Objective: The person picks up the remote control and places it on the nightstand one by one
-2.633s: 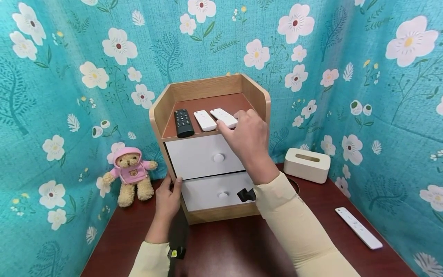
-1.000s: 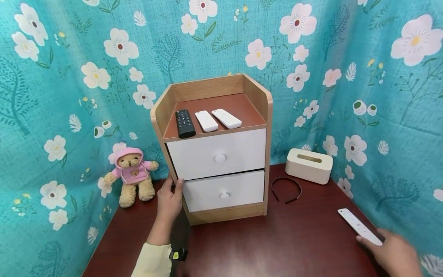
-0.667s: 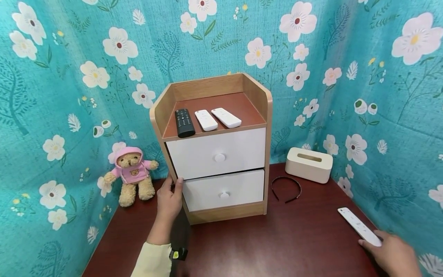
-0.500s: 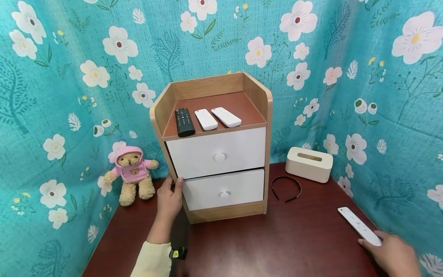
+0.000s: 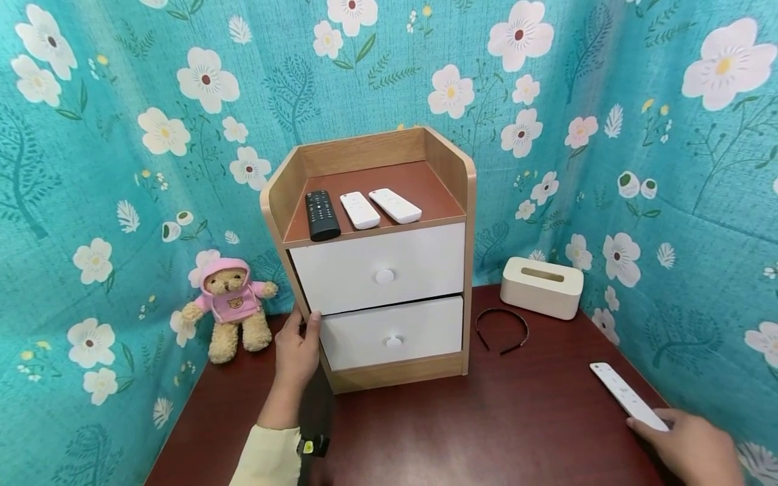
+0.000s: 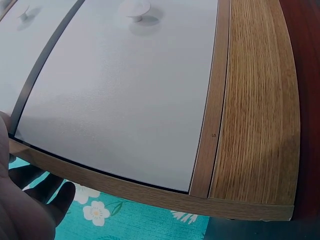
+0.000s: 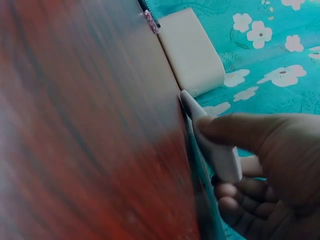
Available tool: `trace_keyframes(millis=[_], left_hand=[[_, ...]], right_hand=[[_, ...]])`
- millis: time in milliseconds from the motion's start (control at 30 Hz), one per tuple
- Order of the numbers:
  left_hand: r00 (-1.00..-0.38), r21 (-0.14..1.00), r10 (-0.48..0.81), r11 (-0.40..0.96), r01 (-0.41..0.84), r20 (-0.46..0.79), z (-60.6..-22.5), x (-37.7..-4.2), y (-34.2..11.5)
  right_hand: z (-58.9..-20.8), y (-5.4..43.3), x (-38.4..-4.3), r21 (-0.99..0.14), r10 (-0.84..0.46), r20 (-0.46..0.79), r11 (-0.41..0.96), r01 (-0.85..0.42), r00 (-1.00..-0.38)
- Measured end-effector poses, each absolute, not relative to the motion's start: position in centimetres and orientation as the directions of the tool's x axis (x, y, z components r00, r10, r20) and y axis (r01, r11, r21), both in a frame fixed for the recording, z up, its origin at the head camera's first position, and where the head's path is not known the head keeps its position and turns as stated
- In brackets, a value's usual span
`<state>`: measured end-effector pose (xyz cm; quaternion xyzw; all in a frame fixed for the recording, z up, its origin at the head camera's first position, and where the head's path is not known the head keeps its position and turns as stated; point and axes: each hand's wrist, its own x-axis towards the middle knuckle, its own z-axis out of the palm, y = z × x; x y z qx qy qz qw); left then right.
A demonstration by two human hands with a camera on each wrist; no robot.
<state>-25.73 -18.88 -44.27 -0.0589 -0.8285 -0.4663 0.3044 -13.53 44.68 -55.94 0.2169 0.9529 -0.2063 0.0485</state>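
Note:
A small wooden cabinet point(image 5: 454, 165) with two white drawers point(image 6: 125, 100) stands on the dark red table point(image 5: 486, 418). My left hand point(image 5: 300, 331) grips its left front edge, thumb on the front. On the cabinet's top lie a black remote point(image 5: 321, 214) and two white remotes point(image 5: 360, 210) point(image 5: 395, 205). A long white remote point(image 5: 623, 398) lies at the table's right edge. My right hand point(image 5: 656, 426) pinches its near end. In the right wrist view the thumb lies on top of this remote point(image 7: 207, 135) and the fingers curl beneath it.
A teddy bear in a pink hoodie point(image 5: 231, 307) sits left of the cabinet. A cream tissue box point(image 5: 541, 287) and a thin black headband point(image 5: 501, 331) lie to its right. Teal flowered curtains close in on three sides.
My right hand left the cabinet's top, where it touched a white remote, and came down to the long remote at the table's right edge. The left hand has stayed put.

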Motion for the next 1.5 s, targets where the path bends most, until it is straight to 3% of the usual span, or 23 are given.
trace_keyframes(millis=[300, 500, 767, 867, 967, 1233, 1500], left_hand=[[-0.799, 0.730, -0.186, 0.559, 0.392, 0.572, -43.8, -25.8, -18.7], [-0.811, 0.738, -0.182, 0.558, 0.380, 0.556, -43.5, -25.9, -18.6], [-0.798, 0.732, -0.189, 0.556, 0.394, 0.573, -43.1, -26.0, -18.6], [-0.806, 0.739, -0.193, 0.557, 0.380, 0.560, -43.0, -26.1, -18.7], [-0.822, 0.749, -0.196, 0.560, 0.354, 0.534, -43.2, -26.0, -18.8], [-0.836, 0.759, -0.191, 0.555, 0.340, 0.514, -44.0, -25.8, -18.8], [-0.826, 0.758, -0.210, 0.558, 0.338, 0.523, -44.3, -25.5, -18.6]], right_hand=[[-53.6, 38.9, -14.4, -0.544, 0.457, -0.031, 0.738, 0.399, -0.889], [-50.8, 33.9, -14.4, -0.700, 0.476, 0.186, 0.678, 0.224, -0.859], [-43.4, 28.1, -14.2, -0.874, 0.499, 0.355, 0.477, -0.091, -0.790], [-39.9, 26.0, -14.3, -0.868, 0.470, 0.452, 0.427, -0.253, -0.758], [-36.6, 23.9, -14.5, -0.850, 0.462, 0.508, 0.405, -0.337, -0.727], [-29.9, 19.7, -17.1, -0.795, 0.479, 0.603, 0.431, -0.427, -0.638], [-26.5, 15.2, -21.1, -0.633, 0.364, 0.747, 0.645, -0.428, -0.556]])
